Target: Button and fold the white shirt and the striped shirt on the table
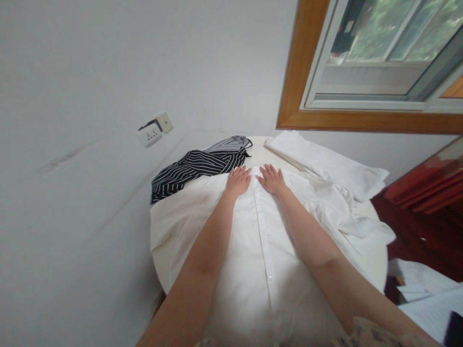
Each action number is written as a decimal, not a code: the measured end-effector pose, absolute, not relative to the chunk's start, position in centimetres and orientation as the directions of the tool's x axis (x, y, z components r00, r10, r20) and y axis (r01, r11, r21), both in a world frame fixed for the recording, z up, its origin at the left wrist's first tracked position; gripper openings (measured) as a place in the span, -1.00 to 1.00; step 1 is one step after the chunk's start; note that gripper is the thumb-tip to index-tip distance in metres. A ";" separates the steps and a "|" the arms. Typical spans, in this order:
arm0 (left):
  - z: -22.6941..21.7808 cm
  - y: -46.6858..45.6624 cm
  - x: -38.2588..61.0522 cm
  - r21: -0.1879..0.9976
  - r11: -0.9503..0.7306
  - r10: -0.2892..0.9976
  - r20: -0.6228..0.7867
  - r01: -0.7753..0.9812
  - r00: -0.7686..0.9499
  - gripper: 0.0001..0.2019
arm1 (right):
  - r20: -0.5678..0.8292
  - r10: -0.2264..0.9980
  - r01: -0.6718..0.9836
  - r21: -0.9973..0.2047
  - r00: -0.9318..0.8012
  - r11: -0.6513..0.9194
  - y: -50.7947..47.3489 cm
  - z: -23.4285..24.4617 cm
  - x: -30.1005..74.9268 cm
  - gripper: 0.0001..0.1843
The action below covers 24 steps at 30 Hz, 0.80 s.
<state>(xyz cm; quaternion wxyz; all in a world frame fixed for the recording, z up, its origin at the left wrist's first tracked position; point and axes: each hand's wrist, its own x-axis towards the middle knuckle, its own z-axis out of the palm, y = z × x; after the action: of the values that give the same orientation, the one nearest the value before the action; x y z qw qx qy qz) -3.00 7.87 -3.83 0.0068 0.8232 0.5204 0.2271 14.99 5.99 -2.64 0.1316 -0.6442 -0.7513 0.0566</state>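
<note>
A white button-up shirt lies spread over a round white table, its button strip running down the middle toward me. Flat on its far end, left of the strip, rests my left hand with the fingers extended. My right hand presses the cloth just right of the strip, fingers spread. Neither hand grips anything. Beyond the left hand, a black-and-white striped garment lies bunched at the far left edge. One shirt sleeve trails toward the table's right edge.
Folded white cloth lies at the back right, under the wood-framed window. A wall with a socket borders the left and far sides. Papers are at the lower right, and red fabric is at the right.
</note>
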 end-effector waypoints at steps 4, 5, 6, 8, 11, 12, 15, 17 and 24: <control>-3.6 7.6 -2.7 0.176 -0.408 0.885 0.315 0.896 0.341 -0.53 | 0.104 0.986 0.969 -0.197 -0.129 0.147 5.7 -2.4 14.7 -0.31; -3.6 7.6 -2.7 0.145 -0.401 0.889 0.302 0.905 0.345 -0.51 | 0.104 0.986 0.972 -0.181 -0.131 0.148 5.7 -2.4 14.7 -0.31; -3.5 7.5 -2.7 0.118 -0.394 0.891 0.293 0.912 0.347 -0.50 | 0.100 0.986 0.974 -0.169 -0.133 0.149 5.7 -2.3 14.7 -0.30; -3.4 7.3 -2.7 0.080 -0.383 0.892 0.290 0.920 0.346 -0.48 | 0.081 0.988 0.977 -0.155 -0.134 0.145 5.7 -2.3 14.7 -0.29; -3.4 6.9 -2.6 0.058 -0.384 0.877 0.337 0.922 0.344 -0.46 | 0.050 0.990 0.978 -0.158 -0.132 0.138 5.8 -2.2 14.8 -0.28; -3.3 6.7 -2.6 0.056 -0.386 0.868 0.358 0.921 0.342 -0.46 | 0.041 0.991 0.977 -0.162 -0.130 0.135 5.9 -2.1 14.8 -0.27; -3.0 6.1 -2.6 0.067 -0.369 0.857 0.410 0.927 0.311 -0.44 | 0.029 0.991 0.976 -0.177 -0.128 0.131 5.9 -2.0 14.7 -0.27; -2.6 5.5 -2.7 0.083 -0.341 0.858 0.435 0.937 0.274 -0.45 | 0.022 0.992 0.975 -0.180 -0.126 0.128 5.8 -1.9 14.7 -0.27; -2.2 0.3 -4.6 0.000 -0.385 0.837 0.421 0.923 0.350 -0.56 | 0.058 0.992 0.982 -0.147 -0.112 0.120 5.5 -2.0 14.5 -0.29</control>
<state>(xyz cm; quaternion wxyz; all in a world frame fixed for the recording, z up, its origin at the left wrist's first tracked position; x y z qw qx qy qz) -4.61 0.31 -2.16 -0.1195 0.8127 0.5413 0.1793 14.45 5.53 -2.04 0.0705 -0.6624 -0.7449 0.0357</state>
